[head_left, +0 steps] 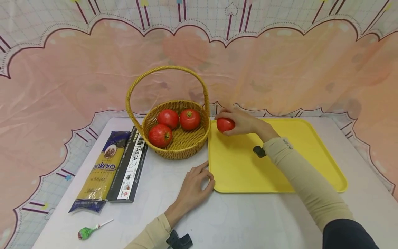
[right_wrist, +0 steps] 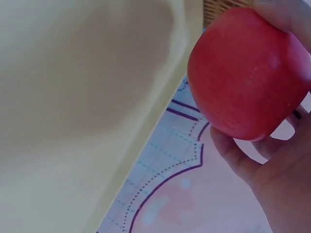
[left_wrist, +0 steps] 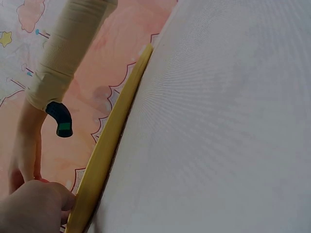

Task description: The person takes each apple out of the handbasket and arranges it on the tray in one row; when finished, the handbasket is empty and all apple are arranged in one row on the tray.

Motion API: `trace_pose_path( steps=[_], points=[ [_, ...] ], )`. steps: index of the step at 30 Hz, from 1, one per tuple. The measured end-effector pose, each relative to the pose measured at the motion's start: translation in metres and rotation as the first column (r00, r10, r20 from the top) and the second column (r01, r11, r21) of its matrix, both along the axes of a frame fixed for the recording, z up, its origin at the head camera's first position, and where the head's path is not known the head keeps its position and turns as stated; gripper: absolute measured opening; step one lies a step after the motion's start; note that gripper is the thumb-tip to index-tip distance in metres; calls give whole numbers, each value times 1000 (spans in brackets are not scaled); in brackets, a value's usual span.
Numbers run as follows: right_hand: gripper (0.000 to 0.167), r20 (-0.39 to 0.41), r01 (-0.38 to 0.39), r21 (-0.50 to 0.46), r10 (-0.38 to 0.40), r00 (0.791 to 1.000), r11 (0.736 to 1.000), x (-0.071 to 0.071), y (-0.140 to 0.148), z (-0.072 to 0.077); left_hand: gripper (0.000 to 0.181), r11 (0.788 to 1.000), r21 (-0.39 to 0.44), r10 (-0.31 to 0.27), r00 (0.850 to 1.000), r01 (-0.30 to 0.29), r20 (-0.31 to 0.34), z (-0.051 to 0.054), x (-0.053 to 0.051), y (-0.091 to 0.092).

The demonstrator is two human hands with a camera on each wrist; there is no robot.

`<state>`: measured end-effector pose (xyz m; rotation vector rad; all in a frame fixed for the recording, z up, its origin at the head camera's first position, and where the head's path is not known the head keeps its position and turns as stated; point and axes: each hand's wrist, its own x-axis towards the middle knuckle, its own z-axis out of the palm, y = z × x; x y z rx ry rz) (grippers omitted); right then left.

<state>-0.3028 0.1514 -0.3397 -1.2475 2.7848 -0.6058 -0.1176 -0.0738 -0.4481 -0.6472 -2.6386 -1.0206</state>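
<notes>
A red apple [head_left: 225, 125] is gripped by the right hand [head_left: 240, 122] above the far left corner of the yellow tray [head_left: 248, 166]. In the right wrist view, fingers and thumb lie round the apple [right_wrist: 245, 73], clear of the tray's surface. The left hand [head_left: 196, 185] is at the tray's near left corner, thumb and index finger bent together at its rim. In the left wrist view this hand [left_wrist: 36, 206] touches the tray's edge [left_wrist: 104, 155]. The wicker basket [head_left: 177, 154], left of the tray, holds several red apples [head_left: 160, 136].
Left of the basket lie a yellow pasta packet [head_left: 104, 173] and a black and white pasta box [head_left: 129, 173], side by side. A green-wrapped lollipop [head_left: 85, 233] lies at the near left. The basket's tall handle [head_left: 168, 67] arches up beside the right hand.
</notes>
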Motion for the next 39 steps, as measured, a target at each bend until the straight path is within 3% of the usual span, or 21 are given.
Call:
trace_pose_path(
  steps=[9, 24, 39],
  points=[
    [53, 14, 56, 127, -58, 998, 990, 0, 3, -11, 5, 1000, 2, -2, 1000, 2, 2, 0, 0, 0],
    [59, 87, 53, 171, -69, 994, 984, 2, 1, -23, 5, 1000, 3, -3, 1000, 3, -16, 0, 0, 0],
    [71, 22, 110, 231, -118, 993, 967, 9, -5, -25, 5, 1000, 9, -4, 1000, 4, -12, 0, 0, 0]
  ],
)
